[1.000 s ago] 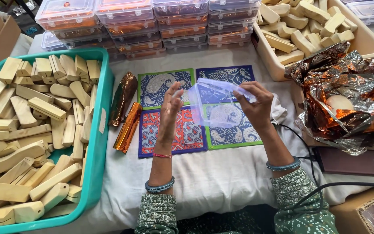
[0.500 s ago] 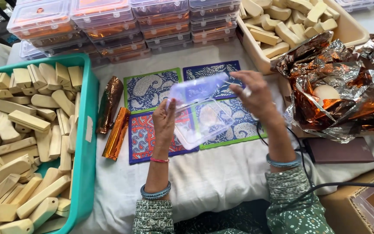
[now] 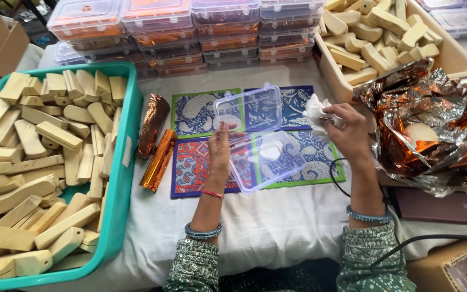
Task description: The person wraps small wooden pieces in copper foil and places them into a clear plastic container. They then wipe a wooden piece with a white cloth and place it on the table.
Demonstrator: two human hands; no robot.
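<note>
My left hand (image 3: 220, 147) grips the left edge of a clear plastic hinged box (image 3: 258, 138), which lies open above a patterned four-colour mat (image 3: 201, 162). My right hand (image 3: 347, 130) is closed on a crumpled white cloth (image 3: 315, 111), just right of the open box lid. Two foil-wrapped pieces (image 3: 155, 143) lie left of the mat.
A teal tray (image 3: 122, 178) full of wooden blocks stands at the left. A beige tray (image 3: 333, 73) with more blocks is at the back right. Stacked clear boxes (image 3: 179, 32) line the back. Crumpled copper foil (image 3: 433, 124) lies right, above a dark notebook (image 3: 433, 205).
The clear box, held closed in both hands before, now lies open over the mat. My right hand has moved to the right, holding the white cloth.
</note>
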